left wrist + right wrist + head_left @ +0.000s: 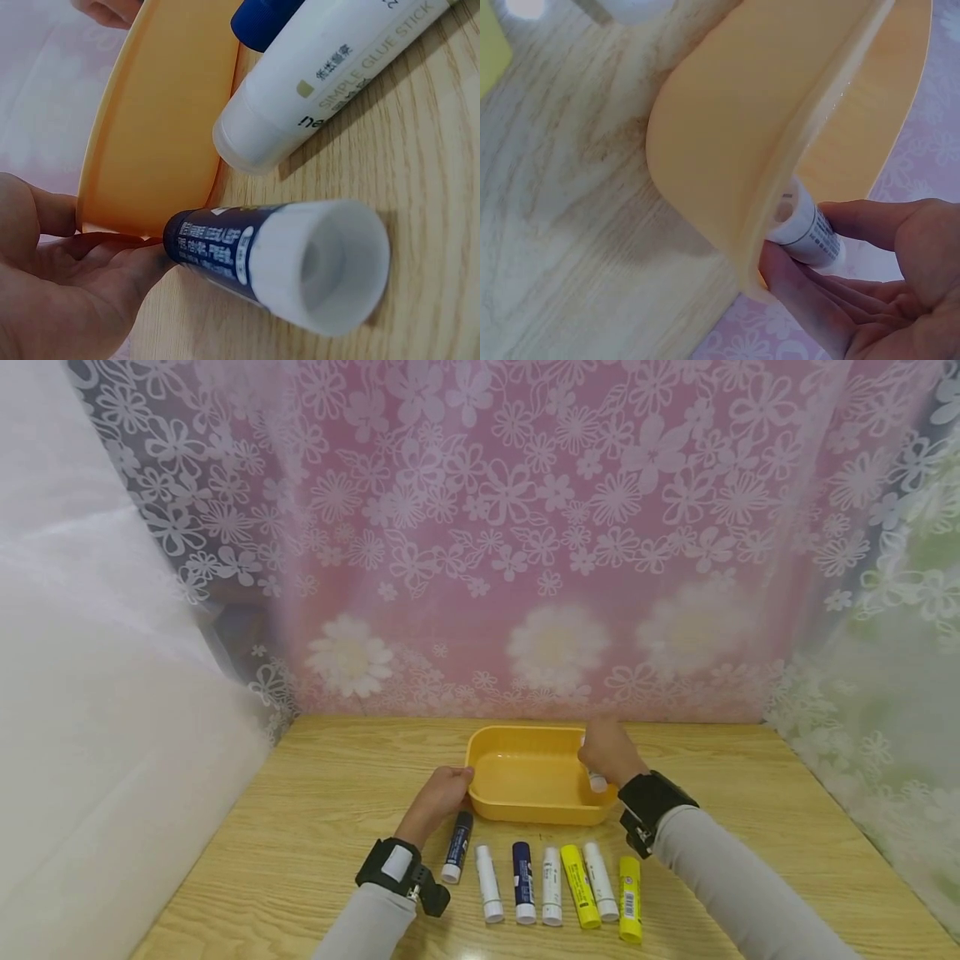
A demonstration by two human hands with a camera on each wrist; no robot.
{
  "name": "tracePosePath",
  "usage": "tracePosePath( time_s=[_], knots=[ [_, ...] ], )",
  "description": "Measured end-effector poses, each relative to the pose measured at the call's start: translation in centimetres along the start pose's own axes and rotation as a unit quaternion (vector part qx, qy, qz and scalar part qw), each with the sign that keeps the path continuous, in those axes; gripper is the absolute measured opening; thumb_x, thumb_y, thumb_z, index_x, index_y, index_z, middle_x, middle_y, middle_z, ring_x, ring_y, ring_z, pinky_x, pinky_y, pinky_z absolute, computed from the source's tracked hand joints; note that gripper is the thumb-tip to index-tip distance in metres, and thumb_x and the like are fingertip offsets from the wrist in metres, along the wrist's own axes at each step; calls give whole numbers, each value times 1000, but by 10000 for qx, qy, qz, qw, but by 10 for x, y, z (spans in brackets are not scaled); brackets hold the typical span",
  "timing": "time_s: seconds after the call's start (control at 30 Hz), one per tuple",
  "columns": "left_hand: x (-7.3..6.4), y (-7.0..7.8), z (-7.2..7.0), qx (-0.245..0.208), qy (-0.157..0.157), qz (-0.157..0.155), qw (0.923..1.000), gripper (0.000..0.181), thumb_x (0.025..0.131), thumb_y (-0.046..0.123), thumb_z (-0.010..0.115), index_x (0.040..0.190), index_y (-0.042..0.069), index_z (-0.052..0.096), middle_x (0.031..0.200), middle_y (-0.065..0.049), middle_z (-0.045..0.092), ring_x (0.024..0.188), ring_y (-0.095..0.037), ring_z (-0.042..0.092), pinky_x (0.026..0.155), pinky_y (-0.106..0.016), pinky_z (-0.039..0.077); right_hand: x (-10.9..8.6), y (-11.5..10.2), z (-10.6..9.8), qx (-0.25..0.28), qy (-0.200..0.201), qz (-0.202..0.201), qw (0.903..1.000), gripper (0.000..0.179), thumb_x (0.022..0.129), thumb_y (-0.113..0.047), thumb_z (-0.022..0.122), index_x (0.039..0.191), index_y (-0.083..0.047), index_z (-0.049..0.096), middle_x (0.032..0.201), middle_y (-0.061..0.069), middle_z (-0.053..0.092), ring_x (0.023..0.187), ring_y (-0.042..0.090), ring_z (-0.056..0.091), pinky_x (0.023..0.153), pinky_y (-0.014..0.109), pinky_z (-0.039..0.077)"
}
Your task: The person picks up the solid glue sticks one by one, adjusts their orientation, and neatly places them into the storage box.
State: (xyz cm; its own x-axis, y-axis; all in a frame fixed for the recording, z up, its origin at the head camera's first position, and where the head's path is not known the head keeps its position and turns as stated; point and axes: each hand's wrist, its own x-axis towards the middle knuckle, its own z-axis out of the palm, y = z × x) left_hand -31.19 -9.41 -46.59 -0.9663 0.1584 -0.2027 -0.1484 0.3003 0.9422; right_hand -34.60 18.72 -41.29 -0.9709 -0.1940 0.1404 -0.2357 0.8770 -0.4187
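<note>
A yellow plastic basin (540, 814) stands towards the back of the wooden table. My left hand (442, 793) grips its left end, thumb and fingers on the wall near the rim. At the basin's right end, my right hand (611, 753) holds a white glue stick (597, 782) between thumb and fingers, just inside the rim. The right wrist view shows this stick's round end and printed label (819, 240) beside the basin wall. Close under the left hand lies a navy glue stick with a white end (225, 251), near the basin's front left corner.
In front of the basin several more glue sticks lie side by side, among them a white one (489, 885), a navy one (523, 881) and a yellow one (630, 897). Behind the table (337, 793) hangs a pink flowered curtain (450, 568); pale sheets flank both sides.
</note>
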Motion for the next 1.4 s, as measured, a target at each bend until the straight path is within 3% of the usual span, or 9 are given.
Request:
tracePosePath(
  time_s=[0.2, 0.43, 0.63, 0.83, 1.07, 1.4],
  knots=[
    [-1, -1, 0, 24, -26, 20, 10000, 46, 110, 21, 38, 133, -14, 55, 123, -23, 65, 109, -27, 66, 94, -43, 56, -4, 1, 6, 250, -342, 327, 9986, 32, 83, 8, 54, 63, -12, 39, 59, -3, 23, 51, 13, 25, 49, 26, 24],
    [-2, -1, 0, 46, 2, 2, 10000, 46, 110, 22, 38, 134, -14, 54, 126, -23, 64, 112, -29, 66, 95, -43, 55, -6, 3, 15, 102, -189, 30, 9998, 40, 79, 10, 51, 55, -17, 33, 56, -4, 22, 51, 13, 22, 51, 26, 21],
    [-1, 0, 0, 133, 3, -43, 9999, 47, 110, 24, 38, 135, -12, 56, 126, -20, 65, 111, -26, 66, 97, -43, 54, -6, 3, 20, -57, -420, 131, 9990, 41, 81, 10, 51, 55, -17, 33, 56, -4, 20, 51, 12, 20, 51, 26, 20],
    [-2, 1, -1, 161, 39, -22, 9999, 46, 110, 24, 39, 135, -11, 56, 127, -20, 64, 113, -26, 65, 98, -44, 53, -8, 1, 23, -298, -533, 138, 9980, 43, 83, 11, 52, 57, -17, 31, 60, -3, 18, 57, 13, 17, 60, 30, 23],
    [-2, 2, -1, 168, 50, -48, 9998, 47, 110, 25, 39, 135, -11, 57, 128, -20, 64, 115, -26, 64, 100, -45, 53, -9, 0, 25, -511, -645, 96, 9966, 37, 85, 11, 53, 62, -14, 38, 63, -2, 21, 59, 13, 21, 61, 30, 27],
    [-3, 0, -1, 190, 27, -13, 9998, 47, 110, 25, 38, 133, -10, 58, 126, -19, 65, 113, -25, 65, 99, -44, 53, -12, 2, 27, -338, -672, 83, 9971, 38, 83, 12, 53, 60, -15, 38, 61, -3, 21, 59, 14, 21, 59, 31, 26]
  ],
)
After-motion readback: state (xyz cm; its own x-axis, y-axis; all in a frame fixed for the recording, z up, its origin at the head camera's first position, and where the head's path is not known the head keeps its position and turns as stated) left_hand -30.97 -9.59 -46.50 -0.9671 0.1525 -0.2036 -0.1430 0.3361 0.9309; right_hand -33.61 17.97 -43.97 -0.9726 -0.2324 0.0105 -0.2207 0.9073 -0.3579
